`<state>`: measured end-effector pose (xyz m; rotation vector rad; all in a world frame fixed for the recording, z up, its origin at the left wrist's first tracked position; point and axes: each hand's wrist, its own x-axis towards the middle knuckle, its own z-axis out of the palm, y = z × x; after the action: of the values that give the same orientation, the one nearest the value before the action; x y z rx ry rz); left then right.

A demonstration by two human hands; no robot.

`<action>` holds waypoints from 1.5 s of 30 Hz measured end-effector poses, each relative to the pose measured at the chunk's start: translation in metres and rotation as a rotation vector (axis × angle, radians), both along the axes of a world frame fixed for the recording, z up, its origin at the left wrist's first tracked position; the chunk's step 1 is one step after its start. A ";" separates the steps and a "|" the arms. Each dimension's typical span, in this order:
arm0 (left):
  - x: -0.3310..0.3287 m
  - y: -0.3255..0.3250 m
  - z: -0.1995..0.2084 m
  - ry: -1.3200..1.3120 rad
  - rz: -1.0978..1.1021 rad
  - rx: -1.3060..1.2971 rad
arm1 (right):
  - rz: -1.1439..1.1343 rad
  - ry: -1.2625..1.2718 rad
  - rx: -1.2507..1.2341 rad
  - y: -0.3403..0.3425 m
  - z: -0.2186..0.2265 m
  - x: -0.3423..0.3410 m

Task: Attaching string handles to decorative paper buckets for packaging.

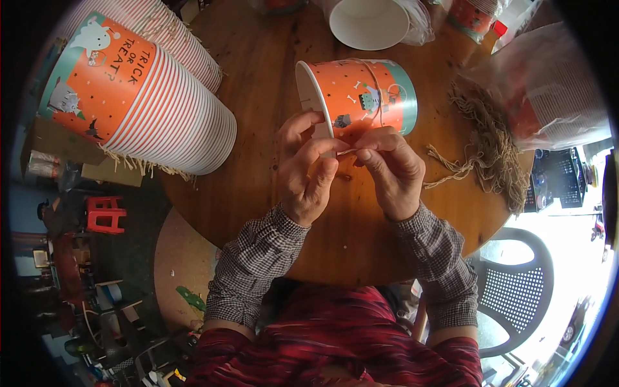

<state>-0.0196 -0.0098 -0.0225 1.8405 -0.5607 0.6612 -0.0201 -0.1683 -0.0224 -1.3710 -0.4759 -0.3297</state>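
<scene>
Orange bucket [351, 90] on its side, stacks to its left and strands to its right

At far left, on the floor, a red stool [106, 214] stands below a cardboard box [113, 169]. Rising over the left of the table is a big tilted stack of printed buckets [174, 109], with a second stack [187, 48] behind it and straw-coloured fibres [148, 166] poking out underneath. The round wooden table [258, 193] shows bare wood between this stack and the left hand [303, 171], so nothing crowds that hand. Its forefinger tip reaches the right hand's fingertips; whether its thumb presses on anything, I cannot tell.

The orange bucket lies just beyond both hands, mouth to the left, teal base to the right, with a thin brown cord [379, 90] across its side. The fingers hide part of its near edge. Above it, a white-mouthed bucket [369, 22] sits by clear plastic.

The right hand [393, 168] has thumb and forefinger pressed together on a small pale strand [346, 152]. Just beside that hand, loose ends trail from a tangled tan bundle [493, 151]. Farther right, a plastic-wrapped stack [561, 97] fills the table's edge; below it stands a grey chair [516, 290].
</scene>
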 end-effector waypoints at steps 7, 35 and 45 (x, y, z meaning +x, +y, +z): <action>0.000 -0.004 0.000 -0.019 0.059 0.059 | 0.010 -0.034 -0.032 0.001 0.000 0.002; 0.001 -0.005 0.006 -0.165 0.168 0.198 | -0.056 0.045 -0.177 -0.003 0.006 -0.002; -0.002 -0.005 0.008 -0.162 0.190 0.230 | -0.006 0.095 -0.078 -0.001 0.000 0.000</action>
<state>-0.0211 -0.0150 -0.0147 2.0850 -0.5920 0.9108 -0.0206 -0.1696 -0.0229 -1.4568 -0.4095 -0.2513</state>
